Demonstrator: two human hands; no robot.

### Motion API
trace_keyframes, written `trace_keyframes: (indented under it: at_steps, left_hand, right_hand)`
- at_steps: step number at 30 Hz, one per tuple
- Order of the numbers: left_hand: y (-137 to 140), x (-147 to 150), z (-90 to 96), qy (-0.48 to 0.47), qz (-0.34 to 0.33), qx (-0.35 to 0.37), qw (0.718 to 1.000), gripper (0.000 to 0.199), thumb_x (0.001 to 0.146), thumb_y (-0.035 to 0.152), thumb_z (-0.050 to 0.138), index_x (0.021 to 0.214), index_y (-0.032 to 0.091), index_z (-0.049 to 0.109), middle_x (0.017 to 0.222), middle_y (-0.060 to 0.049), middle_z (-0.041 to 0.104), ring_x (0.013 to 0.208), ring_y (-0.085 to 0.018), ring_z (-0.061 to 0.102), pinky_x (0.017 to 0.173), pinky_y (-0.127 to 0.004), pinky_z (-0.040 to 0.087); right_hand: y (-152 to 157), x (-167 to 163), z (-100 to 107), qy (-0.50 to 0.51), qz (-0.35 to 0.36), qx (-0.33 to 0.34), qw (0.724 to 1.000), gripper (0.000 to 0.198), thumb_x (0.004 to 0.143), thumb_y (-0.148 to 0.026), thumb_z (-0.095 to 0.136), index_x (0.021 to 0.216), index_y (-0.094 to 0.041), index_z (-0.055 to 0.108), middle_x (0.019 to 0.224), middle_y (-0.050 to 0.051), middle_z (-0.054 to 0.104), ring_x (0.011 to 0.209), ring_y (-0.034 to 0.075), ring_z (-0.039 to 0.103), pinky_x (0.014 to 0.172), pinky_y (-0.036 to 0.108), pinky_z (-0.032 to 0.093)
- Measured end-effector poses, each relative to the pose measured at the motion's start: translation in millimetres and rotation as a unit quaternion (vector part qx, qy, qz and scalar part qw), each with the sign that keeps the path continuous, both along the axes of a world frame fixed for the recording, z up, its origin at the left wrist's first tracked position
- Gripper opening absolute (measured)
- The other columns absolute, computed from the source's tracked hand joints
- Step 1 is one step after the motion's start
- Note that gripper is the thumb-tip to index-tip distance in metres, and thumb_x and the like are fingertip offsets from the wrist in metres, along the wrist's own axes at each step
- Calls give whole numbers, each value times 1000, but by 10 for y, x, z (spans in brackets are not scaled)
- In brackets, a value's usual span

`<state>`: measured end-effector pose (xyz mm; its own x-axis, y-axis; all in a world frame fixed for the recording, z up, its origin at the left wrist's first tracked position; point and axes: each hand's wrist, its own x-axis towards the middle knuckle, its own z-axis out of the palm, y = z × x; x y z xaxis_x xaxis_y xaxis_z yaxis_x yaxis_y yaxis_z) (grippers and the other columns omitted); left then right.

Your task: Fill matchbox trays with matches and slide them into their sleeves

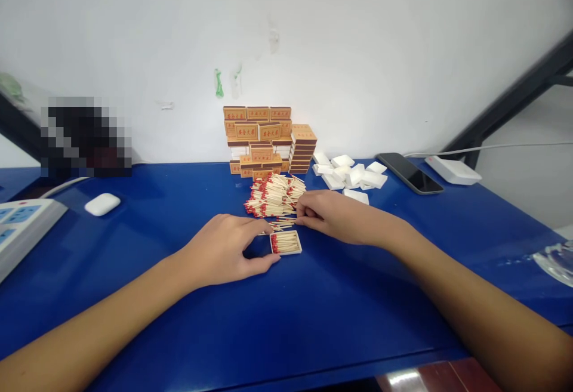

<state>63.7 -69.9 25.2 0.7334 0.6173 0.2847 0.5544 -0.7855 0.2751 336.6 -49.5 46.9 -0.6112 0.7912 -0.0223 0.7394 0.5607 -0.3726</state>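
Red-tipped matches fill the small white matchbox tray (286, 242) on the blue table. My left hand (230, 247) grips the tray's left end between thumb and fingers. Just behind the tray lie a few loose matches (283, 223), and beyond them a large heap of matches (273, 195). My right hand (329, 216) is at the right edge of the heap, its fingertips pinched together by the loose matches. Whatever is between those fingertips is too small to make out.
Orange matchbox sleeves (259, 132) stand stacked against the wall, with white trays (349, 172) piled to their right. Farther right are a phone (409, 172) and a white box (453, 170). On the left are a white earbud case (102, 204) and a power strip (29, 231).
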Motion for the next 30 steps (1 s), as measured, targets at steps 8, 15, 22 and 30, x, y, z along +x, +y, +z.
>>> trace_keyframes:
  at_steps: [8,15,22,30]
  left_hand:
    - [1,-6,-1,0,-3,2,1000,31,92,46,68,108,20,73,62,5,59,51,-13,54,54,-26,37]
    - [1,3,-2,-3,1,-14,1000,31,92,45,69,110,20,75,64,4,62,54,-13,57,56,-26,40]
    - [-6,2,0,-6,-2,-1,1000,30,92,44,69,109,19,75,62,4,60,51,-12,54,53,-26,38]
    - [-7,11,22,6,1,-14,1000,32,92,45,68,112,21,74,65,3,64,53,-13,58,54,-25,39]
  right_hand:
    - [-23,-55,2,-7,-7,17,1000,18,106,-27,52,91,-19,58,95,7,65,81,18,57,71,30,41]
    - [-49,-22,73,-51,-21,7,998,17,105,-25,53,91,-18,58,98,7,66,79,18,58,69,31,40]
    - [-86,-192,-7,-42,-24,47,998,15,106,-21,51,93,-17,57,100,8,66,82,18,59,70,30,40]
    - [-93,-186,-17,27,28,22,999,11,104,-22,58,93,-18,60,96,5,67,84,17,58,72,29,41]
